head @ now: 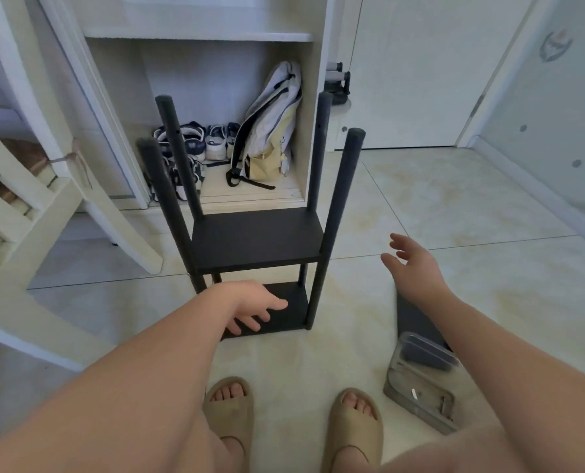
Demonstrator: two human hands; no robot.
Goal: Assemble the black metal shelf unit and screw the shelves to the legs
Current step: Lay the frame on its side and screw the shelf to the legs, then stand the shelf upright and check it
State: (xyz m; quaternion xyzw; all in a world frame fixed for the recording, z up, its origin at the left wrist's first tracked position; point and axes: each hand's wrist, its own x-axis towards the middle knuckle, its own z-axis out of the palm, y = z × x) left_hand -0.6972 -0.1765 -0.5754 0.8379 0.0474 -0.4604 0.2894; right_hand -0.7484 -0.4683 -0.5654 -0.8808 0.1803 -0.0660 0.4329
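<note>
I can read no text, number or brand anywhere in my view. The round emblem (556, 46) on the pale panel (536, 107) at upper right is too blurred for me to make out any lettering.

My left hand (250, 308) covers part of the low shelf (298, 317). My right arm (489, 339) hides some of the black board (415, 322) at lower right.

There is one view only, from the person's head. It looks forward and down at the floor (455, 206), wide-angled. The feet (229, 394) are at the bottom edge, the shelf unit (255, 240) stands near in the middle, a cupboard (319, 56) behind it.
</note>
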